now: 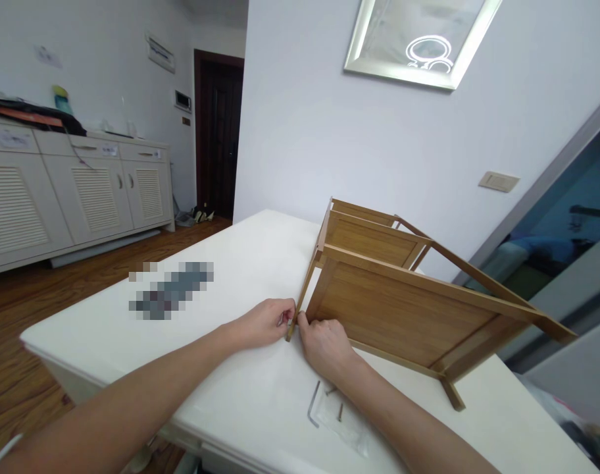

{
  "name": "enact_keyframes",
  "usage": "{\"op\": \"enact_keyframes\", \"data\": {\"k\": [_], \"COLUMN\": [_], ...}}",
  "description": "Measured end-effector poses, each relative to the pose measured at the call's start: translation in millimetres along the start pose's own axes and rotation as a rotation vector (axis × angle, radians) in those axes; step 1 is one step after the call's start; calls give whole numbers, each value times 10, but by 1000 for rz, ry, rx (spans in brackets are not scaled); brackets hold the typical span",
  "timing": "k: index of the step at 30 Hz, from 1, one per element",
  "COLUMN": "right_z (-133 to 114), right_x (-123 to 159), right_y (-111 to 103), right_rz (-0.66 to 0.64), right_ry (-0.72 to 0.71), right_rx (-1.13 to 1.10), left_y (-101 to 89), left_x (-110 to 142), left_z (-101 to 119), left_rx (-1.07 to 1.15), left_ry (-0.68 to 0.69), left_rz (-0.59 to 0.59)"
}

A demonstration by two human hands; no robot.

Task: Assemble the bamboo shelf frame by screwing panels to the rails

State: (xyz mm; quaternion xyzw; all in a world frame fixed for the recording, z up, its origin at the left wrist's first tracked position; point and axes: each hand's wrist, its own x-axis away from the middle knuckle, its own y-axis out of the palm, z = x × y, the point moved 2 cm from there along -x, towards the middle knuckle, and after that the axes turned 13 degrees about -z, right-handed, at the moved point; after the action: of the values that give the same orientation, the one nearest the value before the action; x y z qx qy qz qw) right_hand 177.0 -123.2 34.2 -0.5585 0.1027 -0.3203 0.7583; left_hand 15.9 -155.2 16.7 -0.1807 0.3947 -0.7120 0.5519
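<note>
A brown wooden shelf unit (399,309) lies on its side on the white table (221,263), its panels standing upright. At the near end of its left post, my left hand (265,322) is closed in a pinch against the outer face. Whatever lies between those fingertips is too small to name. My right hand (324,345) is closed at the inner side of the same post, with the thumb pressed against the wood and the other fingers curled. An L-shaped hex key (312,407) and a screw (340,413) lie by my right forearm, along with a clear plastic bag (352,436).
A pixelated dark object (174,289) lies on the table's left part. Behind the shelf unit rises a white wall (290,131) with a framed picture (443,79). A white cabinet (83,191) stands across the wooden floor (14,355).
</note>
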Motion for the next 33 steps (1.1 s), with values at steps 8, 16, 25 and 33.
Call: {"op": "enact_keyframes", "data": {"k": [8,16,25,33], "right_z": [-8,2,-3,-10], "right_x": [7,7,10,23], "right_y": [-5,9,12,5], "right_rz": [-22,-19,-4,-13], "right_ry": [15,3,10,4], "right_rx": [-18,-24,-39,-49], "left_y": [-33,-52,-17,31], "left_x": [22,85,80,48], "left_z": [-5,68,60,26], "left_rx": [-21,-308,-399,-416], "left_ry": [65,122,118,119], "left_rz": [1,-36,-52,-61]}}
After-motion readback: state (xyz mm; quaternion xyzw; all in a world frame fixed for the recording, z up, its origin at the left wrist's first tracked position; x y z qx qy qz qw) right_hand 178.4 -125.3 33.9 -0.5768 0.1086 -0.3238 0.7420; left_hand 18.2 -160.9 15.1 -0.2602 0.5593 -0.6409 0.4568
